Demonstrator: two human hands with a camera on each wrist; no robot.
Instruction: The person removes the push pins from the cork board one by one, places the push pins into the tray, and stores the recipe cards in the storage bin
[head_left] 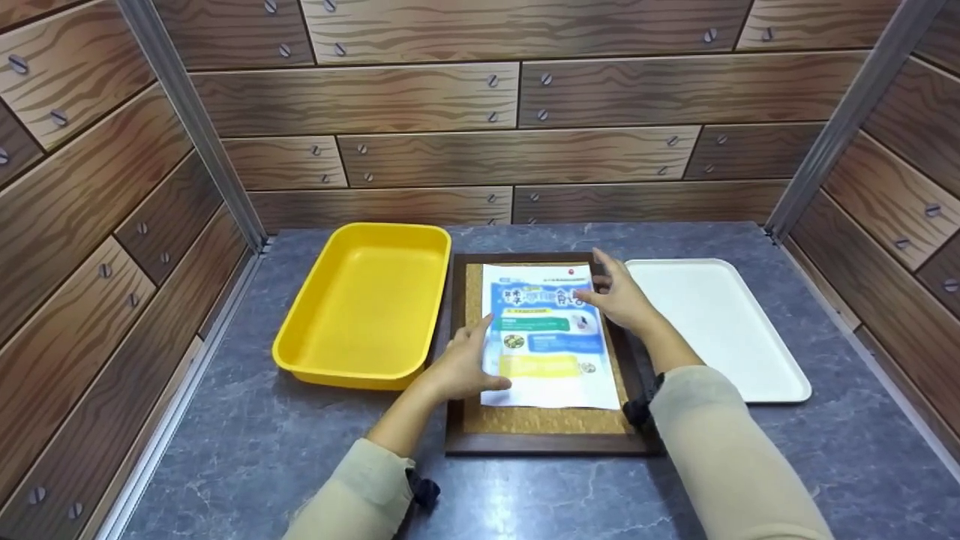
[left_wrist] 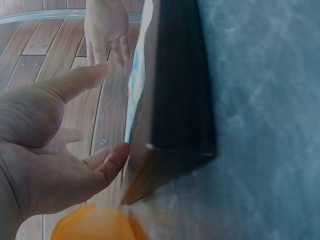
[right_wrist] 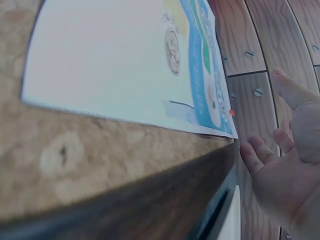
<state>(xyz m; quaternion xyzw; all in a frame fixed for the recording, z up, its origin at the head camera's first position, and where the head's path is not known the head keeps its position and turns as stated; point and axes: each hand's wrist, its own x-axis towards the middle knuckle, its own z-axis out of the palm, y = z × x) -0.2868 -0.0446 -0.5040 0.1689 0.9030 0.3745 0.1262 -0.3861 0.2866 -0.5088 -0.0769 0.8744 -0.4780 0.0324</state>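
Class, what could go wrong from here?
The left hand is close to the white, printed paper sheet, so a careless brush might shift or crease it on the dark-framed, rectangular cork board. The left wrist is near the yellow, rectangular plastic tray and might bump it.

On the printed sheet (head_left: 551, 335), a heading (head_left: 538, 297) apparently in Chinese characters, too blurred to read

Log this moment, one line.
poster: on corkboard | left hand: near poster's left edge | right hand: poster's upper right | grip: none
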